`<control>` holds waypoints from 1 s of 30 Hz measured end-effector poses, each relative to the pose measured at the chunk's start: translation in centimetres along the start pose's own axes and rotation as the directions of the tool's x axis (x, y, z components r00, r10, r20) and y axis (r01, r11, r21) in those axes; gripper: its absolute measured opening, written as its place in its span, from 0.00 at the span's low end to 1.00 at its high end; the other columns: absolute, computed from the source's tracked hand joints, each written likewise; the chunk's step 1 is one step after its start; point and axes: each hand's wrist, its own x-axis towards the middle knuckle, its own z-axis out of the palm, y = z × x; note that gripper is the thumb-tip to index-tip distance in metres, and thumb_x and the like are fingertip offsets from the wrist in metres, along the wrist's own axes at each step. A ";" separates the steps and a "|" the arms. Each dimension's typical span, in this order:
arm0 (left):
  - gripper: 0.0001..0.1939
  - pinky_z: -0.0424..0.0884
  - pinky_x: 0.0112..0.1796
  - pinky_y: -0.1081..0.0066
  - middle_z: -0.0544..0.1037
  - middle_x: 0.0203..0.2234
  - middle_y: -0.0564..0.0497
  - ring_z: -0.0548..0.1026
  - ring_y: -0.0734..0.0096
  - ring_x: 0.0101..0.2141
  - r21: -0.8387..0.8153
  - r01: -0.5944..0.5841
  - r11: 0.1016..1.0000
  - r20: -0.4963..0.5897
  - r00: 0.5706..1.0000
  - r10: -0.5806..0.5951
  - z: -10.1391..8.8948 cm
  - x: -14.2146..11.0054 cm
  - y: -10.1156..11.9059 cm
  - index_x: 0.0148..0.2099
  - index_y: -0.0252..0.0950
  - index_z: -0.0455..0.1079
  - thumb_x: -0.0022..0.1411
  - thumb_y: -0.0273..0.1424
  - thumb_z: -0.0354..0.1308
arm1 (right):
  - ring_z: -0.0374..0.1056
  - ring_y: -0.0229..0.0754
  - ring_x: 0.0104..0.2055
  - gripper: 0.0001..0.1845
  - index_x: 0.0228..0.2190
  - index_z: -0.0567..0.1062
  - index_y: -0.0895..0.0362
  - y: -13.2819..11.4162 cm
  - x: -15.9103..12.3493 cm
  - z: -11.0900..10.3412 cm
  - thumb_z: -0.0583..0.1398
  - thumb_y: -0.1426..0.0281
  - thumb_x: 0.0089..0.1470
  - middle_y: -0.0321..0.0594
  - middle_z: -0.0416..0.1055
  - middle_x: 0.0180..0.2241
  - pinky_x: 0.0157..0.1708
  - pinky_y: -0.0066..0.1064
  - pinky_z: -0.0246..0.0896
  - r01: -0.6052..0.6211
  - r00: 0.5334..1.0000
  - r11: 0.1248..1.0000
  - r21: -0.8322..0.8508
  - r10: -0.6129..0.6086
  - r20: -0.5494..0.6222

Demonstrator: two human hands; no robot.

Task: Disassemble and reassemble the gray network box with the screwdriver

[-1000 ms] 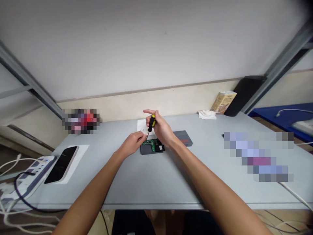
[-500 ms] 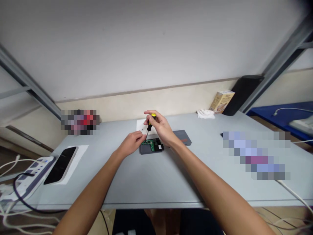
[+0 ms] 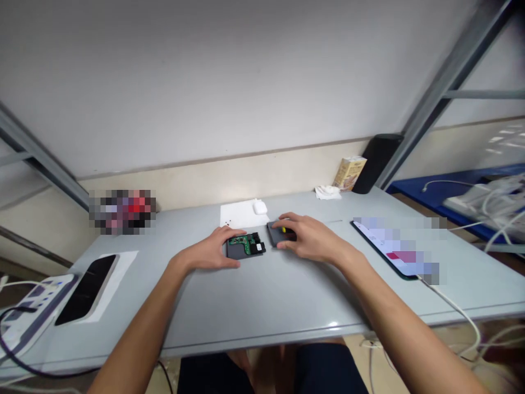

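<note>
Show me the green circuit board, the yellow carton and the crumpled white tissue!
Green circuit board (image 3: 248, 244), head view: its bare green part.
Yellow carton (image 3: 350, 174), head view: its printed side.
Crumpled white tissue (image 3: 327, 192), head view: its top.

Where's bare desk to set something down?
Bare desk lies between left forearm and right forearm, in front of the open case; also left forearm to phone, and right forearm to white cable. Crowded: left hand to right hand, with case, grey cover, screwdriver, and white paper behind.
</note>
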 end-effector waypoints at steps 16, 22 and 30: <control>0.42 0.71 0.57 0.55 0.73 0.62 0.42 0.74 0.52 0.57 -0.098 0.022 0.995 -0.041 0.999 -0.026 0.4 0.3 -1.4 0.69 0.45 0.66 0.53 0.38 0.73 | 0.77 0.53 0.42 0.17 0.47 0.83 0.48 -1.4 2.5 0.1 0.58 0.59 0.64 0.45 0.83 0.44 0.40 0.41 0.63 -0.009 0.999 0.999 0.034 0.008 0.034; 0.43 0.72 0.53 0.60 0.75 0.57 0.43 0.75 0.56 0.52 -0.144 0.015 0.989 -0.059 0.998 -0.023 0.6 0.6 -0.6 0.69 0.43 0.66 0.52 0.37 0.74 | 0.75 0.51 0.42 0.15 0.47 0.83 0.50 -3.5 2.5 2.1 0.64 0.61 0.60 0.45 0.81 0.44 0.41 0.39 0.63 0.111 0.992 0.992 0.057 -0.114 0.056; 0.48 0.73 0.50 0.58 0.74 0.57 0.42 0.74 0.58 0.47 -0.224 0.019 0.974 -0.008 1.000 -0.022 0.5 0.5 -0.4 0.72 0.44 0.62 0.51 0.36 0.75 | 0.72 0.49 0.39 0.17 0.49 0.82 0.53 -4.0 2.2 3.8 0.67 0.64 0.58 0.48 0.76 0.46 0.41 0.41 0.63 0.180 0.982 0.983 -0.021 -0.179 0.060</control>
